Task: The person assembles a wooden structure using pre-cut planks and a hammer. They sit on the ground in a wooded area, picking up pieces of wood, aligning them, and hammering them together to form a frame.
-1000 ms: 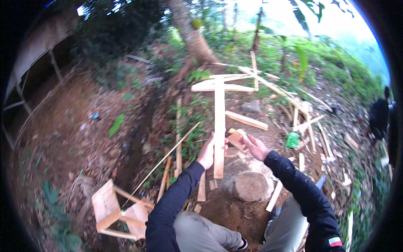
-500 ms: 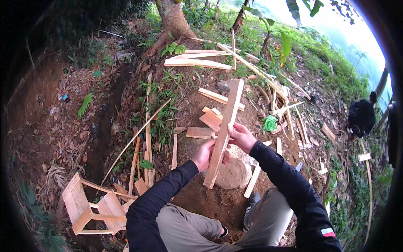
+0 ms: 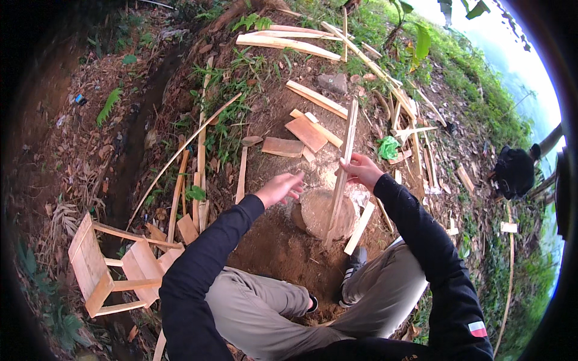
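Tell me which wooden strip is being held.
The strip pinched in the right hand, passing in front of the round stump; no hand touches any other strip.

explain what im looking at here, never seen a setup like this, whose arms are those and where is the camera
There is no machine here: each grip is simply a person's own bare hand, coming out of dark sleeves. The view is from the left one of two fisheye cameras worn on the head, looking down, so straight edges bend near the rim.

The right grip holds a narrow wooden strip in front of a round stump; whether its lower end touches the stump is hard to tell. The left grip is open and holds nothing.

On the earth beyond the stump lie flat wooden pieces. At lower left is a wooden frame with panels.
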The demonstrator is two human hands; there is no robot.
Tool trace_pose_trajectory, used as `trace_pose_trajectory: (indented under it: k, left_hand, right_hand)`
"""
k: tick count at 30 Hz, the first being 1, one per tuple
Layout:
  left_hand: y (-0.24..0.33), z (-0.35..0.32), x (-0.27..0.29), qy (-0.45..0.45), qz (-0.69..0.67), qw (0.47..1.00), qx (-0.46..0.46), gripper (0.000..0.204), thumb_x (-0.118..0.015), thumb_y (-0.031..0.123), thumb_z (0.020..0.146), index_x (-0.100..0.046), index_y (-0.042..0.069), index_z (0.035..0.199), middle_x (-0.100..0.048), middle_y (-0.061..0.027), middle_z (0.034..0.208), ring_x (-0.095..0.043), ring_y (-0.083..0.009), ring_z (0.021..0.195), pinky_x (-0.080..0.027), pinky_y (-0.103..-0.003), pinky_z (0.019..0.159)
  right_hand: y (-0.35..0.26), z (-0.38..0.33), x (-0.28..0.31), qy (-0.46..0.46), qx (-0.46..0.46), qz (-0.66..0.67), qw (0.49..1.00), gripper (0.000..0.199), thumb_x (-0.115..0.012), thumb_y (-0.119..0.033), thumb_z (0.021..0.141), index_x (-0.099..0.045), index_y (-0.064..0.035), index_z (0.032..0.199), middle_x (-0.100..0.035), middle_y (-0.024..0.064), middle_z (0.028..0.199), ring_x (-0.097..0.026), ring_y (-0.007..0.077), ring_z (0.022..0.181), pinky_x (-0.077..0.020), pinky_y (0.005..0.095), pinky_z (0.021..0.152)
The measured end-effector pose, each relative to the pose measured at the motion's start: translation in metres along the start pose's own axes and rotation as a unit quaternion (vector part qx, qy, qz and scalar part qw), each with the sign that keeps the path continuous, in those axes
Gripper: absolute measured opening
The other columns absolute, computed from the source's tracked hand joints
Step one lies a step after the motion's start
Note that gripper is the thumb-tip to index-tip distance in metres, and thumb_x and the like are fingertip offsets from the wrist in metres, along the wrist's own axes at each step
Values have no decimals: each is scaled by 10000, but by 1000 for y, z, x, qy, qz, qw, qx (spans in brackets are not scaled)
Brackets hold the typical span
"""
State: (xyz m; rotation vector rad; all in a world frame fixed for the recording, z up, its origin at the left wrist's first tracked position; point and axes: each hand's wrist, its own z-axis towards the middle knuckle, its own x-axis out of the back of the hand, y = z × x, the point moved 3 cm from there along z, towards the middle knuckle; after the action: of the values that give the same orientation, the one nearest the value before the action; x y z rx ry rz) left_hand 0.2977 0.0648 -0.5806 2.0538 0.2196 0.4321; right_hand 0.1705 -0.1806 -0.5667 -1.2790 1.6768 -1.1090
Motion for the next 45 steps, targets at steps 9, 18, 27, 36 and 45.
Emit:
trace_pose_trajectory:
  k: [9,18,27,36,45]
  left_hand:
    - [15,-6,-49,-34,171,979,-104,865,-719,606,790,-441,17,1358,-592,-184,1198,-623,-249,1054,-513,-359,877]
    - [15,1,-61,79,407,895,-165,560,-715,327,831,-487,-30,1198,-642,-247,968,-664,-423,860,-541,-491,776]
    - [-25,35,-79,49,612,744,-263,600,-761,319,774,-471,45,1222,-480,-180,1159,-567,-318,1081,-596,-373,731]
    - [-7,59,-63,27,616,721,-317,478,-633,461,870,-585,60,1126,-598,-132,1043,-621,-265,966,-564,-372,721]
    - [-43,203,126,205,613,762,-40,423,-629,462,876,-634,49,968,-679,-138,928,-675,-281,884,-553,-407,707]
  right_hand:
    - [13,4,-38,-74,32,26,996,357,-656,-157,937,-490,-66,1240,-634,76,1103,-656,182,1001,-615,343,803]
    - [25,-15,-7,-199,-97,-649,727,732,-757,-572,745,-613,33,1133,-699,160,959,-698,282,846,-579,404,762]
    - [4,-158,-178,-316,123,-643,686,473,-651,-404,850,-613,5,1082,-660,161,839,-679,322,798,-531,452,705]
    - [-25,-204,-174,-145,194,-786,569,397,-494,-224,868,-573,93,1094,-619,272,1021,-584,410,1008,-461,537,909]
    - [-50,-193,-167,-99,205,-799,557,465,-421,-306,924,-596,45,1175,-616,275,1148,-568,469,1093,-424,605,976]
